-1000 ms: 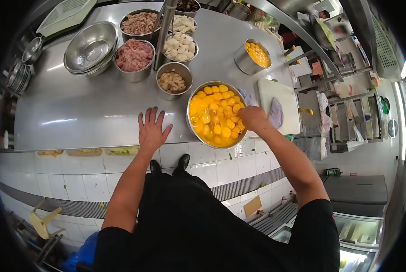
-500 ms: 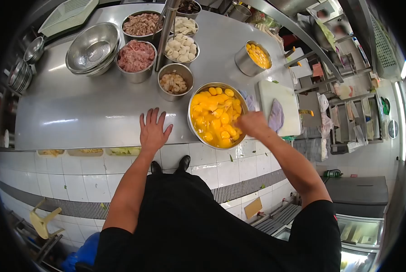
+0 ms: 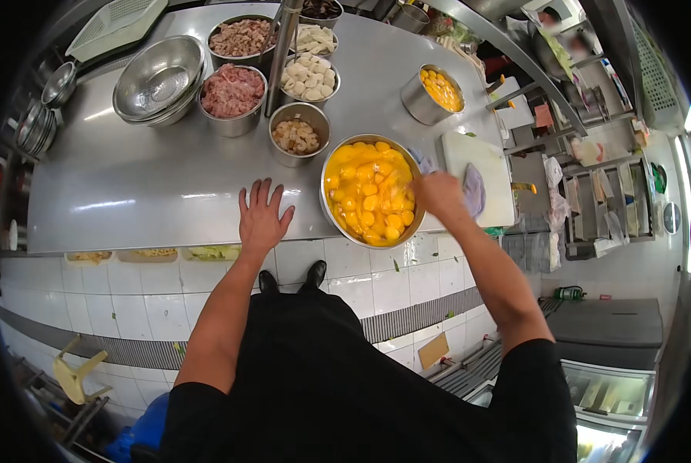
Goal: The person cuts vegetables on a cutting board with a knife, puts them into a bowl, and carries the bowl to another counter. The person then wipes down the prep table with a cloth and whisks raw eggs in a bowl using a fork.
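A large round metal bowl [image 3: 370,193] full of egg yolks and whites stands near the front edge of the steel counter [image 3: 129,204]. My right hand [image 3: 440,194] is at the bowl's right rim, its fingers closed and blurred; what it grips, if anything, is hidden. Flat on the counter to the left of the bowl, my left hand [image 3: 264,216] rests with its fingers spread, holding nothing. Just behind, a metal pot [image 3: 297,137] holds pale shrimp-like pieces.
Pots of raw meat [image 3: 233,92] and white balls [image 3: 308,77] stand behind. Stacked colanders [image 3: 156,81] are at the left. A white cutting board [image 3: 491,193] with a purple cloth [image 3: 474,191] and a pot of yolks [image 3: 432,94] are at the right. An upright pole rises behind.
My right hand has shifted at the bowl's rim, and the yolks have swirled into different positions. My left hand stays flat on the counter.
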Motion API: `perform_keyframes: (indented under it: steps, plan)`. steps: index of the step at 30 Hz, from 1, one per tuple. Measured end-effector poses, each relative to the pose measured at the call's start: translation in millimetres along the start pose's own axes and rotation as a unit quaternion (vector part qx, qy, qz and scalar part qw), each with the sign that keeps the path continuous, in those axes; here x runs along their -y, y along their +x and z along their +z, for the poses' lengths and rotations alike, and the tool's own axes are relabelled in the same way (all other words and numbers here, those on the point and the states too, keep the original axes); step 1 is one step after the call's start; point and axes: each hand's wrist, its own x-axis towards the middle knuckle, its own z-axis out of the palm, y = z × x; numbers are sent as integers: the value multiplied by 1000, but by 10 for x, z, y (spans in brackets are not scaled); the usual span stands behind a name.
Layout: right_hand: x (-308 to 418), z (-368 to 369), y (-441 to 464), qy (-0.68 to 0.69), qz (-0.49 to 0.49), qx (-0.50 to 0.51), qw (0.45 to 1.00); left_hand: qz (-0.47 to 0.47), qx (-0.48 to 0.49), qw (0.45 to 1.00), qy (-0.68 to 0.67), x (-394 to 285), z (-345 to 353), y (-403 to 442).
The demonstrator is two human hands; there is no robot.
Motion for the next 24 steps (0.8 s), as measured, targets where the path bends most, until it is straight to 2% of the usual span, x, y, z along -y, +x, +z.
perform_keyframes:
  steps: [2,3,5,6,9,10,11,13,14,15,17,18,19,22,24]
  plan:
    - [89,-57,-95,5,-68,29,997,4,0,1000,2,10,-17,88]
    - [51,-172,-67,5,-70,29,997,6,-8,1000,3,14,-4,84]
    - [-53,-253,-24,69,104,-70,990,5,-9,1000,2,-1,25,-15]
    - [-75,133,18,-28,26,-64,997,5,-6,1000,5,8,20,-6]
    - [89,-37,-100,-48,-20,-34,998,7,-3,1000,12,21,0,60]
    - [-28,-134,-46,10,61,-50,997,5,3,1000,10,1,7,22]
    - [-32,-23,-61,9,60,-47,997,4,5,1000,8,-17,12,-14]
    - [90,0,-73,-18,-67,-2,998,8,1,1000,10,10,0,26]
    - [175,-135,-134,27,-60,54,996,9,-3,1000,13,32,-2,72]
    - [118,-248,-106,27,-61,55,996,9,-7,1000,14,30,12,66]
    - [-44,-319,-42,78,112,-45,990,8,-3,1000,11,-8,36,-23]
    - [-30,-72,-34,-21,48,-43,998,7,-4,1000,7,-3,20,-13]
    - [87,8,-60,-38,-53,13,998,9,-4,1000,4,6,0,25]
    - [97,-26,-112,1,-23,9,1000,9,-10,1000,4,0,1,22]
    - [11,33,-5,10,62,-50,997,0,2,1000,1,-17,-12,-17]
